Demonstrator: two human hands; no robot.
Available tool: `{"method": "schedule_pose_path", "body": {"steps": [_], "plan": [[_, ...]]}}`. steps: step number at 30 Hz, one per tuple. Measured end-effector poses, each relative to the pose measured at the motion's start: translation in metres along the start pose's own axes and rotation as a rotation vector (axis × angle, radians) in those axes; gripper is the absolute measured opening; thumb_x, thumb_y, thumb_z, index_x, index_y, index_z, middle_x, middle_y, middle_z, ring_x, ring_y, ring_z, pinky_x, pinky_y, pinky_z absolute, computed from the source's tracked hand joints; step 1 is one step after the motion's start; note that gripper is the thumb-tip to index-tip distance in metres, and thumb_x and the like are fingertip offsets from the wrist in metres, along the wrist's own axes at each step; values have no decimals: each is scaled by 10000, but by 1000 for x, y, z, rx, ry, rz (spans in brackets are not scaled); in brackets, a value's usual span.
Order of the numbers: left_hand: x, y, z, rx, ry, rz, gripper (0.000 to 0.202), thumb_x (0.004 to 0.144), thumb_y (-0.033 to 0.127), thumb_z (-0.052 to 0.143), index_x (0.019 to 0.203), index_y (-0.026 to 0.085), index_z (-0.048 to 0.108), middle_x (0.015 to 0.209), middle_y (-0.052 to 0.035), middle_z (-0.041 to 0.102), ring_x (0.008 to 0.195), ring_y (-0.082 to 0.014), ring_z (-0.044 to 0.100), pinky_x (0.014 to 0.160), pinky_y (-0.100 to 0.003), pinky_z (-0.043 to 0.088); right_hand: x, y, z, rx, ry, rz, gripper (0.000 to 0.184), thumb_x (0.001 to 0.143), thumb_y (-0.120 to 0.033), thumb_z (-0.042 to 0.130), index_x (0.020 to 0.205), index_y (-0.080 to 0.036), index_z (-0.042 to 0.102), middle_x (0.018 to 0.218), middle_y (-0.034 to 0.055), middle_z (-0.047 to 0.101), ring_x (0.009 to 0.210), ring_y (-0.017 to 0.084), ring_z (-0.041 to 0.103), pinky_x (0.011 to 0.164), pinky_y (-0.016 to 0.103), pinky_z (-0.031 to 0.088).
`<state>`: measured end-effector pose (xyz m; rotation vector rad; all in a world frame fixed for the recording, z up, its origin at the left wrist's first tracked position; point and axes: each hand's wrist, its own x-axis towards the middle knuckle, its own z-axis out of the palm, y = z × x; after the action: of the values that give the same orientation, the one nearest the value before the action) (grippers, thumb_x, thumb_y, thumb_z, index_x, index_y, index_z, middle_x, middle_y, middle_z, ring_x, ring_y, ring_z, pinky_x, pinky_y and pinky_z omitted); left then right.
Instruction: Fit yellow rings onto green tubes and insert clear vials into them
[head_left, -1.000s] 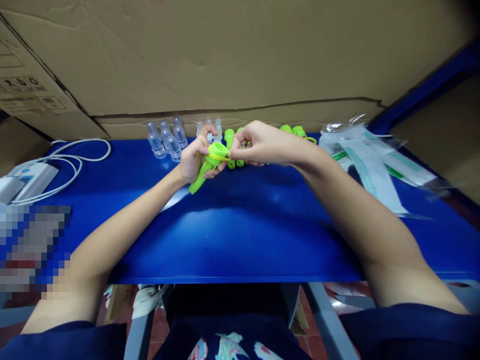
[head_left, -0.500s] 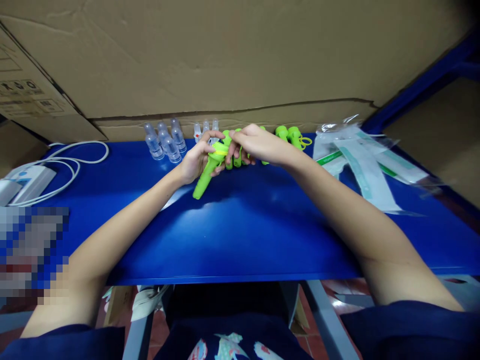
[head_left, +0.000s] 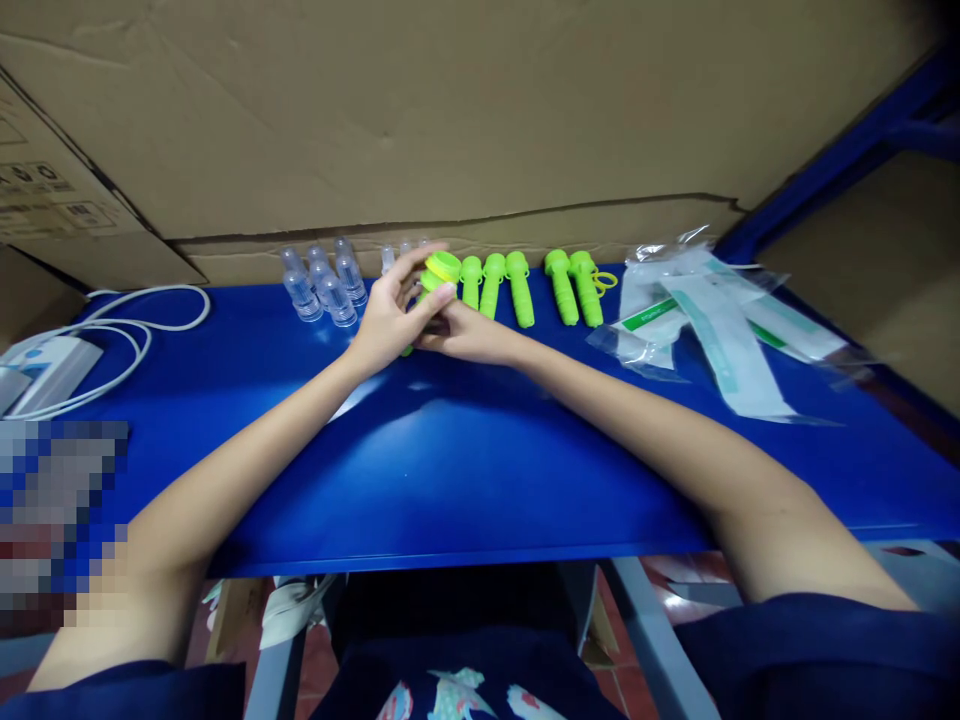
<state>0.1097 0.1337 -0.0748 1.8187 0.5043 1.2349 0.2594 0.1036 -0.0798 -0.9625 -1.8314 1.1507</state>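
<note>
My left hand [head_left: 390,315] grips a lime-green plastic tube [head_left: 439,270] with a yellow cap near the far edge of the blue table [head_left: 465,460]. My right hand [head_left: 461,335] lies low beside it, fingers closed round the tube's lower end. The tube's body is mostly hidden by both hands. Several more green tubes [head_left: 517,285] lie in a row just to the right, two of them [head_left: 574,285] set a little apart with a yellow ring.
Clear small vials [head_left: 322,280] stand in a cluster at the back left. Sealed clear pouches [head_left: 712,320] lie at the right. A white device with a cable [head_left: 67,350] sits at the left edge. Cardboard boxes [head_left: 450,110] wall off the back.
My right hand has dropped from above the tube's cap to its lower end, uncovering the row of green tubes. The tube in my left hand has swung more upright.
</note>
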Motion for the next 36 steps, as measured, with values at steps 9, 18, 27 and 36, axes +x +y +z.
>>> {"method": "schedule_pose_path", "body": {"steps": [9, 18, 27, 36], "plan": [[-7, -12, -2, 322, 50, 270, 745, 909, 613, 743, 1503, 279, 444, 1447, -145, 585, 1288, -272, 649, 984, -359, 567, -8, 28, 21, 123, 230, -68, 228, 980, -375, 642, 911, -218, 491, 705, -21, 645, 592, 117, 632, 593, 248, 547], [-6, -28, -8, 520, 39, 403, 451, 1061, 535, 540, 1414, 290, 402, 1312, -93, 618, 1211, -208, 690, 856, -288, 596, -4, 36, 26, 171, 253, -79, 227, 1025, -391, 616, 995, -214, 478, 668, -56, 649, 501, 89, 625, 490, 196, 538], [-6, -22, -8, 565, 37, 422, 555, 1007, 607, 601, 1412, 276, 413, 1312, -102, 623, 1128, -204, 710, 830, -291, 593, -6, 34, 26, 130, 268, -57, 170, 1017, -265, 610, 952, -217, 461, 646, -77, 604, 499, 82, 618, 510, 201, 530], [-9, -24, -6, 610, 64, 418, 369, 1057, 529, 535, 1307, 264, 479, 1173, -69, 659, 1017, -190, 709, 827, -330, 587, -9, 31, 27, 112, 290, -52, 110, 992, -171, 546, 958, -222, 455, 626, -85, 616, 486, 76, 626, 491, 184, 512]]}}
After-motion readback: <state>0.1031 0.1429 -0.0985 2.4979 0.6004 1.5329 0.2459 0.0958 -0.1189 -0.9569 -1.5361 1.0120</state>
